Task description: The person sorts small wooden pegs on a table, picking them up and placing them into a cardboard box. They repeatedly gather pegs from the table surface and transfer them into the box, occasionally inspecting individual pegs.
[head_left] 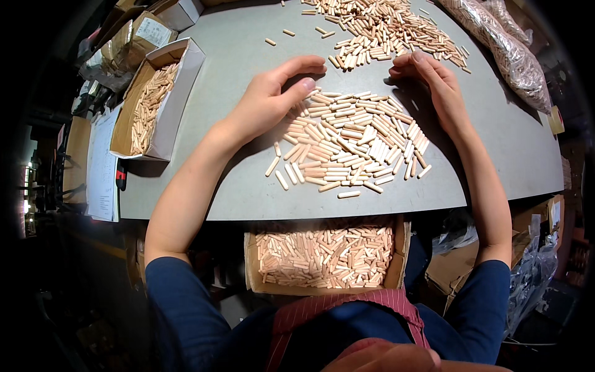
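A loose patch of short wooden dowels lies spread on the grey table between my forearms. At its upper left, my left hand is open on its side, fingers curved inward and thumb apart, close to the nearest dowels. My right hand is cupped on the other side, its fingers loosely bent, with no dowel visible in it. Its fingertips lie between the patch and a larger heap of dowels farther back. Part of the right hand's fingers is hidden behind its thumb side.
A white cardboard box of dowels stands at the left, beside papers. Below the table's front edge, another cardboard box holds many dowels. Filled clear plastic bags lie at the far right. A few stray dowels lie behind my left hand.
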{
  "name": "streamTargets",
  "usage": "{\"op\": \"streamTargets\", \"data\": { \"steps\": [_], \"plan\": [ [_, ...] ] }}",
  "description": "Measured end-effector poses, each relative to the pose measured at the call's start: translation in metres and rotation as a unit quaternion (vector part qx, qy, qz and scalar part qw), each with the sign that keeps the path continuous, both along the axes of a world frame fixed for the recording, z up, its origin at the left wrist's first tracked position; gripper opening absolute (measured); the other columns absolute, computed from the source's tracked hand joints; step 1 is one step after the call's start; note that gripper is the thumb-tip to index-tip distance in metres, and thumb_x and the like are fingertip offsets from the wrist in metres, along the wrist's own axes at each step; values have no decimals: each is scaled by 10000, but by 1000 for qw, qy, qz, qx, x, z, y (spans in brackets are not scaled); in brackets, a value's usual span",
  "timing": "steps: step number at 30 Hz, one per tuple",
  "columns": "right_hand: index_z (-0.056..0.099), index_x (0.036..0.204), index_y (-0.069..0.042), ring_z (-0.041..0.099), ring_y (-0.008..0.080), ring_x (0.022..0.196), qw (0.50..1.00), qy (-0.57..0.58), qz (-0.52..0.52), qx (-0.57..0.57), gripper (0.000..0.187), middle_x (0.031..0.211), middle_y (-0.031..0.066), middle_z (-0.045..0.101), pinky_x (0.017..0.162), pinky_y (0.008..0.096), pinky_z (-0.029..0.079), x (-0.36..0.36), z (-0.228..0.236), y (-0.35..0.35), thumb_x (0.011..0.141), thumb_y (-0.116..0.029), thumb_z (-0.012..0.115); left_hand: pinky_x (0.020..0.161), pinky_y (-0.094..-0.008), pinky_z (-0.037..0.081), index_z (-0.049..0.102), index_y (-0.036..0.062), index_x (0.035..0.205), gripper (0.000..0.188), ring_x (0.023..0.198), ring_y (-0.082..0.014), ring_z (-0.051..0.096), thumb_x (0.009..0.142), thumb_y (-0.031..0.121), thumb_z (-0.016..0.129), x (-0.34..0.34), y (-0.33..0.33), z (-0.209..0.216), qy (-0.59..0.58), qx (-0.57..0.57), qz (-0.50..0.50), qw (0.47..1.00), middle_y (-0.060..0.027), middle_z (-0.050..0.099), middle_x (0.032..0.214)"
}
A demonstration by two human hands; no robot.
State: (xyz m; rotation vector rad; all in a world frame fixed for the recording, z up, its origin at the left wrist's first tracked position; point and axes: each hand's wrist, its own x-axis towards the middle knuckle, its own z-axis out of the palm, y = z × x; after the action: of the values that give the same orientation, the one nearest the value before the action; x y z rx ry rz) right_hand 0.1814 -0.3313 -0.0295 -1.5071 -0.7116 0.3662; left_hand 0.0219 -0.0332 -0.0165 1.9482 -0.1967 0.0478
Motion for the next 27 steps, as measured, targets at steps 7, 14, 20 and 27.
{"op": "streamTargets", "data": {
  "steps": [7,14,20,27],
  "plan": [
    [701,1215,26,720,192,1077,1000,-4,12,-9,401,1118,111,746,1015,330,536,3,-3,0,1125,-319,517,1209,-376,365,472,-45,1532,557,1427,-258,509,1121,331,474,-11,-13,4,11,-1,-100,995,-175,546,1532],
    [691,1242,31,714,200,1101,999,-14,25,-19,407,1131,121,745,1041,337,519,7,-3,-2,1128,-313,505,1210,-402,407,537,-55,1453,558,1356,-275,583,1118,372,409,-8,-11,16,6,-198,-33,980,-210,630,1422],
    [698,1229,32,706,197,1103,999,-23,17,-38,410,1122,123,742,1048,332,510,3,0,-1,1129,-314,503,1145,-376,452,624,-49,1351,475,1247,-237,647,1127,319,423,3,13,10,-24,-151,91,984,-182,710,1287],
    [698,1231,31,699,191,1109,999,-15,31,-27,411,1117,115,739,1056,329,503,4,-1,-3,1128,-321,510,1081,-325,464,692,-33,1253,430,1139,-180,664,1114,299,457,5,7,5,-13,-156,103,982,-149,749,1184]
  ]
}}
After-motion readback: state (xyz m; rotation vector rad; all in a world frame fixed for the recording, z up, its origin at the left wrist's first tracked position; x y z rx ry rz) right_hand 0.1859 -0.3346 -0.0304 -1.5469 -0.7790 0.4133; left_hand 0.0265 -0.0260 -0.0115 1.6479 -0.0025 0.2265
